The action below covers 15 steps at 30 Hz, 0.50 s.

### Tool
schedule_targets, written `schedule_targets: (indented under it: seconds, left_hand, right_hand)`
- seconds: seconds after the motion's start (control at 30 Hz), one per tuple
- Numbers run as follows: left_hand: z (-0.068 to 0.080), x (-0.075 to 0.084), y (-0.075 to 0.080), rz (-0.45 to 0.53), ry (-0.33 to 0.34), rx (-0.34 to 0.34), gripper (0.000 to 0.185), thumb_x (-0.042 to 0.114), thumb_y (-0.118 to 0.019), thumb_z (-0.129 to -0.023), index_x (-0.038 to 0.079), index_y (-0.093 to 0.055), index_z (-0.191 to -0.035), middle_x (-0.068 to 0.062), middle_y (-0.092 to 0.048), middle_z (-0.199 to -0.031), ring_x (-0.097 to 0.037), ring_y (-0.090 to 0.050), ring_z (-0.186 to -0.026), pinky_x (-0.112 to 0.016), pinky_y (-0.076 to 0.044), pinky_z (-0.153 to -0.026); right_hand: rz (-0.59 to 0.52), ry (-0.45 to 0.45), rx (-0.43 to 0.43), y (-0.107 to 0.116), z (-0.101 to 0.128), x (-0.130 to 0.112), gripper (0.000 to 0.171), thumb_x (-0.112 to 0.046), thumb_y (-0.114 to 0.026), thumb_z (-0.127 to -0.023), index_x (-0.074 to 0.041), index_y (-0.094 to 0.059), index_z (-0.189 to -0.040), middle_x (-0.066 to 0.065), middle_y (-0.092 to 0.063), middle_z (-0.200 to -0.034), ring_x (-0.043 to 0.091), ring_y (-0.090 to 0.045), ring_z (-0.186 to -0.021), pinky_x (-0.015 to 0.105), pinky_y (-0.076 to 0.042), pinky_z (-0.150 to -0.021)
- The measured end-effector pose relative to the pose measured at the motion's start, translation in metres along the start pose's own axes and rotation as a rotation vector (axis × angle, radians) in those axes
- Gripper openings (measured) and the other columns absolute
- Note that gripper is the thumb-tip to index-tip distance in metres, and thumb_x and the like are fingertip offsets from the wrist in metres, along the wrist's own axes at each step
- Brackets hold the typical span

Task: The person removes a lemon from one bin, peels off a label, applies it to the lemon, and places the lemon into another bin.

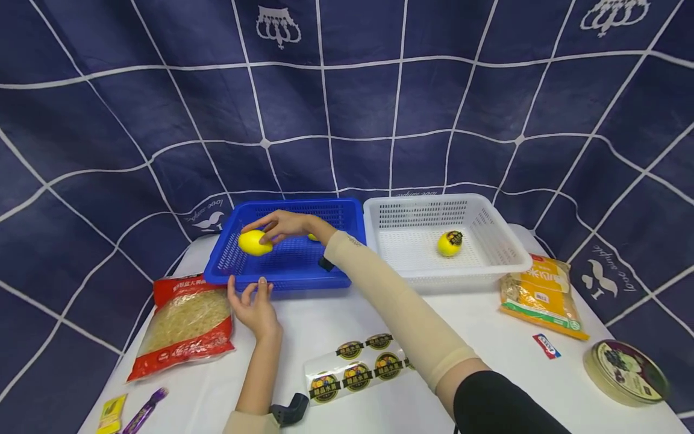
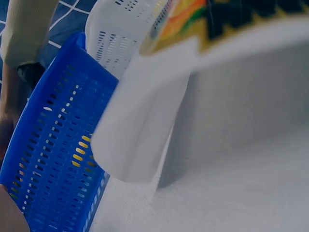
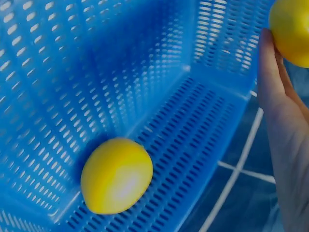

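Observation:
Over the left part of the blue basket (image 1: 303, 281), my right hand (image 1: 284, 225) grips a yellow lemon (image 1: 253, 243) between thumb and fingers. In the right wrist view, that same lemon (image 3: 293, 31) shows at the upper right edge beside the hand. Another lemon (image 3: 117, 176) lies on the basket floor, mostly hidden by the right arm in the head view. My left hand (image 1: 257, 312) is palm up with loosely bent fingers, close to the basket's front rim, and holds nothing. A third lemon (image 1: 449, 243), bearing a dark sticker, lies in the white basket (image 1: 401, 247).
A sheet of round fruit stickers (image 1: 355, 367) lies at the front. On the left are a red bag (image 1: 184, 322), a yellow packet (image 1: 111, 415) and a purple wrapper (image 1: 144, 411). An orange bag (image 1: 542, 295), small red-blue packet (image 1: 546, 346) and round tin (image 1: 626, 372) sit right.

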<state>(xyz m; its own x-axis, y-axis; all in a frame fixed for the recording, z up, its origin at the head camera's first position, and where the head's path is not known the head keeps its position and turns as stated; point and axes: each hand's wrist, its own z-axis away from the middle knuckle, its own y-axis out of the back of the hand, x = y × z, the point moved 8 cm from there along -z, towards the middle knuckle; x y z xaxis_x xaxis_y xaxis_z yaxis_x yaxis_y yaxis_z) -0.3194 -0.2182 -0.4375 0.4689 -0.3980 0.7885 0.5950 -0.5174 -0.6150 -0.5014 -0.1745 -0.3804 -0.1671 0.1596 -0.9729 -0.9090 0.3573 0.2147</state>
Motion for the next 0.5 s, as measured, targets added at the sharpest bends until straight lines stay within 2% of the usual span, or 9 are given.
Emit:
schedule_targets:
  seconds: [0.27,0.4,0.5]
  left_hand:
    - [-0.006,-0.012,0.006,-0.030,0.017,0.021,0.067,0.001,-0.067,-0.082,0.016,-0.036,-0.139,-0.011,-0.046,-0.088,-0.022,-0.058,-0.082,-0.026,-0.056,-0.075]
    - [-0.007,-0.016,0.003,-0.013,0.047,0.026,0.067,0.000,-0.066,-0.082,0.018,-0.037,-0.139,-0.011,-0.047,-0.088,-0.022,-0.058,-0.083,-0.026,-0.055,-0.076]
    - [-0.006,-0.014,0.001,-0.006,0.069,0.036,0.065,0.000,-0.065,-0.082,0.020,-0.037,-0.138,-0.011,-0.046,-0.091,-0.022,-0.056,-0.084,-0.026,-0.055,-0.079]
  right_hand:
    - [0.064,0.116,0.055,0.012,0.045,-0.030,0.045,-0.007,-0.059,-0.090,-0.015,-0.051,-0.133,-0.002,-0.053,-0.126,0.022,-0.055,-0.099,0.034,-0.052,-0.086]
    - [0.121,0.218,0.089,0.011,0.069,-0.055,0.046,-0.004,-0.059,-0.089,-0.008,-0.049,-0.134,-0.002,-0.053,-0.129,0.018,-0.055,-0.106,0.031,-0.050,-0.089]
    - [0.140,0.308,0.141,0.006,0.088,-0.072,0.044,0.000,-0.057,-0.090,0.000,-0.048,-0.132,0.006,-0.054,-0.129,0.017,-0.055,-0.109,0.030,-0.048,-0.092]
